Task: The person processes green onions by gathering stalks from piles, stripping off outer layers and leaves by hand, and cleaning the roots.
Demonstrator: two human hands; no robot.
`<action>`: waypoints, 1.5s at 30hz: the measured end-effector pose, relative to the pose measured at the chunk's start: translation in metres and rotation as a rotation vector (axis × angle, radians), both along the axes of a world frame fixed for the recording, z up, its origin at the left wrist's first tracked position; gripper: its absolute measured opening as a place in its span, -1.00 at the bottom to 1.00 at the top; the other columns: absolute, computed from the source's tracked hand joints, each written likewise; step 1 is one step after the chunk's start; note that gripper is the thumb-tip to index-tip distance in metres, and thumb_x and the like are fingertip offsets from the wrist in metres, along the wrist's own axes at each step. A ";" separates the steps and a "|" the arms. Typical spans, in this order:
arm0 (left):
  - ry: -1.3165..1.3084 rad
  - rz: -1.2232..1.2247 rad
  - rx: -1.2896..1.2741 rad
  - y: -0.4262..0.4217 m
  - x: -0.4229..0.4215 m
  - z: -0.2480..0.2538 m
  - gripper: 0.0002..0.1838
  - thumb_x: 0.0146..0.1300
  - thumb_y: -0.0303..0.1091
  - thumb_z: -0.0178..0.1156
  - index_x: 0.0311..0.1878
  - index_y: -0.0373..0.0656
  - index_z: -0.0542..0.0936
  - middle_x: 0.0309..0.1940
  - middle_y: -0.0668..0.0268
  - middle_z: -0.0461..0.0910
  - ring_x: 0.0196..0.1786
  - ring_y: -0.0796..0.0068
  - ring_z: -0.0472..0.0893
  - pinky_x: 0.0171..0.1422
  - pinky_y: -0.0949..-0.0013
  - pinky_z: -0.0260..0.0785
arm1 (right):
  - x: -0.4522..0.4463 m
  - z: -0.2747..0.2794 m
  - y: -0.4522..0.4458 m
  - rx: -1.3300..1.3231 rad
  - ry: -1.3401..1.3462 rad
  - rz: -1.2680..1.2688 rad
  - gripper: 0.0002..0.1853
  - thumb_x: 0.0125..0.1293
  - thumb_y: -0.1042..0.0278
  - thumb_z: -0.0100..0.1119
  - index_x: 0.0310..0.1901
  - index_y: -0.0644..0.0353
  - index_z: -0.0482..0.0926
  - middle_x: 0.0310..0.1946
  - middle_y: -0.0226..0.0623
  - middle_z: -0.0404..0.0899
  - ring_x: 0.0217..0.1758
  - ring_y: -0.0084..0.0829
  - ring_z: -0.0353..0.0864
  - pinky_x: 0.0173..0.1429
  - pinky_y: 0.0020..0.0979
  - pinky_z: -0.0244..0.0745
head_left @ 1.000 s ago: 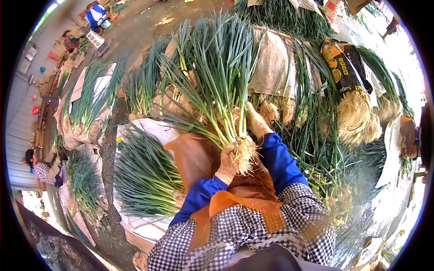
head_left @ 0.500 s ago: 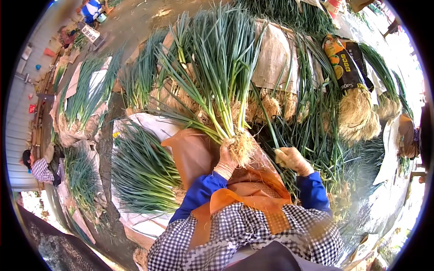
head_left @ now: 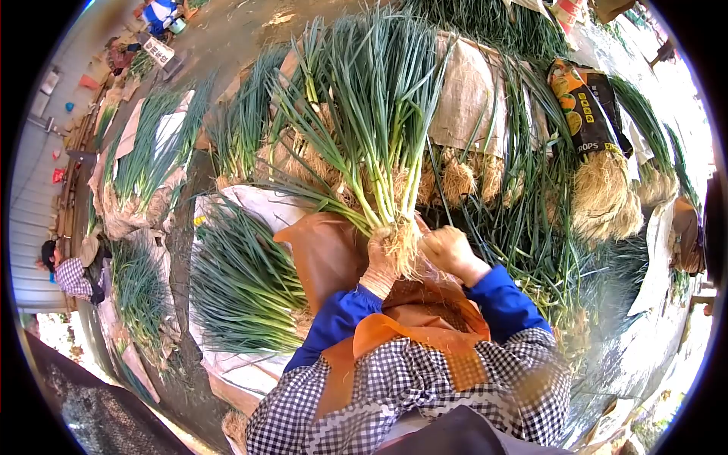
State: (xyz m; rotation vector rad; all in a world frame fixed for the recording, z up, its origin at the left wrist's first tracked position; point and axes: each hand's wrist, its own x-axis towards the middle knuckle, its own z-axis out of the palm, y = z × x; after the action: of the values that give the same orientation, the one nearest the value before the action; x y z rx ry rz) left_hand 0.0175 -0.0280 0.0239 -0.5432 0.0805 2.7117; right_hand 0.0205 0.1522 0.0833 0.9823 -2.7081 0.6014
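Observation:
My left hand point(head_left: 381, 265) is wrapped round the base of a large bunch of green onions point(head_left: 379, 129), their leaves fanning up and away from me. Pale, stringy roots point(head_left: 403, 246) hang out beside its thumb. Close to the right of those roots is my right hand point(head_left: 449, 250), fingers closed; a thin green onion point(head_left: 446, 208) seems to rise from it, its lower end hidden by the fingers. Beneath both hands an orange-brown apron point(head_left: 322, 254) covers my lap.
A heap of green onions point(head_left: 243, 284) lies on a pale sheet at left. Loose green onions point(head_left: 523, 235) spread at right, and rooted bundles point(head_left: 459, 176) line the far side. A printed black bag point(head_left: 584, 110) covers one bundle. Another person point(head_left: 74, 274) is at far left.
My right hand has moved left and slightly up, from beside the loose green onions to next to the bunch's roots. My left hand keeps its hold on the bunch.

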 end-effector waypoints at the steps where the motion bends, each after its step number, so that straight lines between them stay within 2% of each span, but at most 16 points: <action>1: -0.019 0.016 -0.079 -0.005 -0.002 -0.032 -0.57 0.03 -0.36 0.06 -0.02 -0.39 0.46 -0.19 0.01 0.57 -0.12 0.07 0.58 0.04 0.07 0.49 | 0.010 0.008 0.012 -0.070 0.088 0.037 -0.74 0.16 0.29 0.12 -0.65 0.02 0.37 -0.74 -0.42 0.34 -0.67 -0.33 0.36 -0.45 -0.29 0.37; 5: -0.003 -0.048 0.025 -0.007 -0.004 -0.015 -0.57 0.01 -0.36 0.05 -0.03 -0.40 0.46 -0.19 0.00 0.57 -0.14 0.06 0.59 0.04 0.07 0.50 | 0.008 0.024 0.058 0.056 -0.581 -0.497 -0.72 0.31 0.09 0.00 -0.38 0.08 0.57 -0.50 -0.20 0.59 -0.34 -0.16 0.62 -0.20 -0.21 0.49; 7: 0.050 -0.144 0.049 -0.003 -0.005 0.004 -0.58 0.01 -0.38 0.05 -0.04 -0.40 0.46 -0.20 -0.01 0.57 -0.16 0.06 0.60 0.01 0.09 0.51 | -0.003 0.007 0.044 -0.789 -1.047 -0.391 -0.51 0.39 -0.06 -0.12 -0.02 0.27 0.46 -0.24 -0.21 0.60 -0.13 -0.34 0.61 -0.12 -0.37 0.48; 14: 0.110 -0.158 -0.092 -0.016 0.003 0.011 -0.68 0.17 -0.37 -0.01 -0.06 -0.38 0.45 -0.30 0.11 0.57 -0.31 0.25 0.62 -0.19 0.24 0.57 | -0.035 0.000 -0.030 -0.964 -1.368 -0.075 -0.65 0.34 0.12 0.09 -0.03 0.25 0.54 -0.46 -0.59 0.39 -0.47 -0.72 0.27 -0.38 -0.65 0.20; 19: 0.059 -0.126 -0.242 -0.009 0.003 0.000 -0.75 0.25 -0.34 -0.04 -0.13 -0.32 0.48 -0.39 0.17 0.57 -0.40 0.34 0.59 -0.28 0.35 0.56 | -0.014 -0.030 -0.030 -1.079 -1.404 -0.235 -0.70 0.36 0.27 0.02 0.03 0.23 0.53 -0.32 -0.50 0.54 -0.37 -0.61 0.47 -0.25 -0.59 0.40; 20: -0.037 -0.084 -0.364 -0.005 0.004 -0.002 -0.76 0.27 -0.31 -0.03 -0.18 -0.30 0.50 -0.42 0.22 0.58 -0.44 0.36 0.59 -0.31 0.40 0.55 | -0.008 -0.018 -0.031 -0.481 -0.939 -0.263 -0.71 0.37 0.21 0.00 -0.02 0.19 0.55 -0.39 -0.26 0.59 -0.40 -0.44 0.58 -0.24 -0.50 0.49; 21: 0.137 -0.022 -0.680 -0.005 0.001 -0.036 -0.76 0.27 -0.31 -0.03 -0.21 -0.29 0.52 -0.44 0.23 0.59 -0.44 0.36 0.60 -0.31 0.37 0.56 | 0.005 0.023 -0.016 -0.364 -0.682 0.254 -0.67 0.37 0.09 -0.03 -0.02 0.11 0.55 -0.31 -0.12 0.62 -0.27 -0.22 0.63 -0.11 -0.35 0.52; 23: 0.074 -0.086 -0.436 -0.014 -0.007 -0.016 -0.76 0.23 -0.34 0.04 -0.15 -0.31 0.52 -0.27 0.17 0.61 -0.25 0.29 0.63 -0.14 0.27 0.56 | 0.029 0.057 -0.014 -0.121 -0.797 0.424 -0.67 0.34 0.07 -0.01 -0.03 0.07 0.57 -0.26 -0.24 0.65 -0.25 -0.17 0.63 -0.08 -0.29 0.52; 25: 0.030 -0.074 -0.283 -0.014 -0.007 0.000 -0.70 0.16 -0.44 0.02 -0.05 -0.34 0.49 -0.23 0.12 0.60 -0.22 0.28 0.63 -0.08 0.25 0.56 | 0.035 0.056 0.026 -0.129 -0.936 0.364 -0.66 0.29 0.01 0.02 -0.09 0.02 0.61 -0.28 -0.32 0.65 -0.25 -0.19 0.63 -0.09 -0.29 0.51; 27: 0.073 -0.124 -0.203 -0.018 -0.004 0.013 -0.66 0.15 -0.44 0.02 0.00 -0.35 0.47 -0.19 0.10 0.59 -0.16 0.27 0.62 -0.06 0.27 0.56 | 0.006 0.002 0.063 0.550 -1.113 0.306 -0.59 0.24 -0.09 0.03 -0.11 0.06 0.61 -0.27 -0.25 0.64 -0.23 -0.19 0.63 -0.09 -0.26 0.50; 29: 0.044 -0.185 -0.080 -0.019 -0.005 0.000 -0.65 0.15 -0.43 0.03 0.02 -0.33 0.47 -0.14 0.10 0.58 -0.09 0.26 0.60 -0.04 0.28 0.55 | -0.001 0.046 0.063 0.716 -0.858 -0.323 -0.48 0.23 -0.19 0.00 -0.07 0.13 0.57 -0.22 -0.18 0.63 -0.12 -0.16 0.60 -0.03 -0.25 0.47; 31: -0.073 -0.272 0.151 -0.017 -0.006 0.023 -0.72 0.19 -0.40 0.05 -0.06 -0.33 0.49 -0.22 0.10 0.60 -0.18 0.25 0.63 -0.08 0.21 0.57 | -0.009 0.007 0.050 -0.416 -0.883 -0.353 -0.45 0.30 -0.09 0.01 0.12 0.21 0.46 0.04 -0.08 0.52 0.12 -0.29 0.50 0.15 -0.35 0.37; 32: -0.027 -0.196 -0.191 -0.012 -0.004 0.030 -0.72 0.17 -0.40 0.08 -0.07 -0.32 0.49 -0.27 0.16 0.61 -0.26 0.32 0.64 -0.15 0.32 0.59 | -0.019 0.008 0.029 -0.877 -1.231 -0.307 -0.39 0.35 -0.03 0.01 0.29 0.21 0.25 0.16 -0.14 0.43 0.18 -0.34 0.44 0.20 -0.34 0.33; 39: 0.486 -0.352 -1.278 -0.012 0.002 0.023 -0.77 0.07 -0.31 0.26 -0.24 -0.24 0.61 -0.41 0.25 0.62 -0.25 0.41 0.60 -0.15 0.36 0.41 | -0.037 0.030 -0.059 -1.296 -1.206 0.014 0.12 0.02 0.46 0.41 0.42 0.16 -0.31 0.16 -0.20 0.33 0.19 -0.40 0.33 0.24 -0.39 0.31; 43: 0.807 -0.631 -2.293 0.005 0.009 0.086 -0.61 -0.02 -0.02 0.23 -0.35 -0.19 0.61 -0.43 0.11 0.62 -0.33 0.08 0.62 -0.22 0.13 0.47 | -0.035 0.017 -0.063 -1.130 -1.029 -0.141 -0.01 0.03 0.44 0.37 0.39 0.17 -0.13 0.01 -0.21 0.44 -0.01 -0.41 0.46 0.08 -0.42 0.42; 45: 0.911 -0.526 -2.356 0.012 0.019 0.094 -0.50 0.07 -0.06 0.17 0.01 -0.18 0.45 -0.48 0.04 0.58 -0.42 0.11 0.62 -0.40 0.09 0.47 | -0.038 0.013 -0.046 -1.355 -1.239 -0.138 -0.31 0.06 0.50 0.23 0.25 0.21 0.15 -0.18 -0.22 0.52 -0.23 -0.41 0.55 -0.14 -0.44 0.51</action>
State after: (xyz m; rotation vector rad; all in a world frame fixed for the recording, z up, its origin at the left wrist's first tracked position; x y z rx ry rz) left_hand 0.0370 -0.0164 0.1176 0.3489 2.8847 0.8193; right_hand -0.0177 0.1064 0.0965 -0.0757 -1.8737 3.0643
